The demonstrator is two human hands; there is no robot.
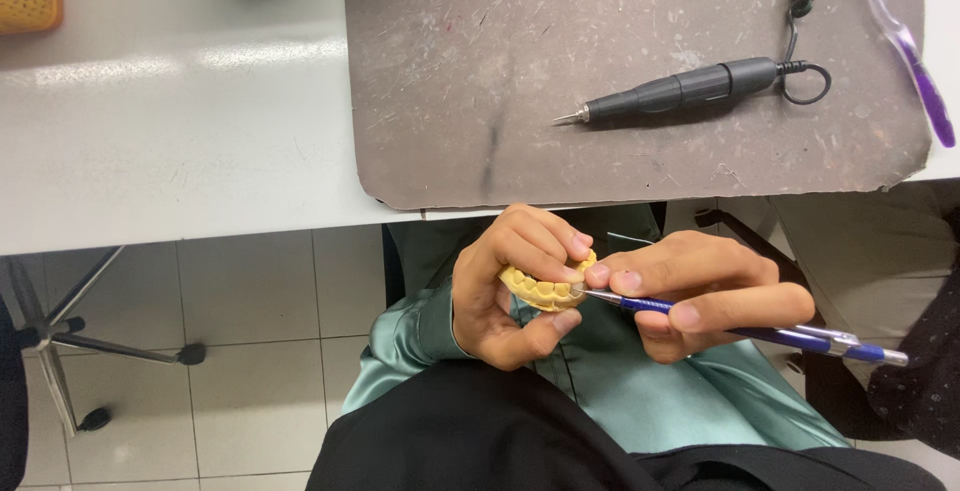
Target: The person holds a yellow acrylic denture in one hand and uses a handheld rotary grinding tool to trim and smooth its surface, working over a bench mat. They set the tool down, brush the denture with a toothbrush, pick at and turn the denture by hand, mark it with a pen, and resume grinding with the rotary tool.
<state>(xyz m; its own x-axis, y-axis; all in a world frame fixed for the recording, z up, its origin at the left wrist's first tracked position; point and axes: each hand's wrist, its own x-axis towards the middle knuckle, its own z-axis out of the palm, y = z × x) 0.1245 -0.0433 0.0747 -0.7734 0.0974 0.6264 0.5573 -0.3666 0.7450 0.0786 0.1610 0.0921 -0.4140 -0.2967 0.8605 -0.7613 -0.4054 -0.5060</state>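
My left hand [505, 286] grips a small yellow model of a row of teeth [540, 291], held over my lap below the table edge. In my right hand [700, 291] is a blue pen-shaped tool [760, 334] with a thin metal tip. The tip touches the right side of the tooth model. My right forefinger rests against the model too. Both hands sit close together above green and black clothing.
A worn brown mat [620, 71] lies on the white table [170, 121]. A black rotary handpiece [690, 88] with a coiled cable and a purple toothbrush [905, 41] lie on the mat. A stool base [60, 341] stands on the tiled floor at left.
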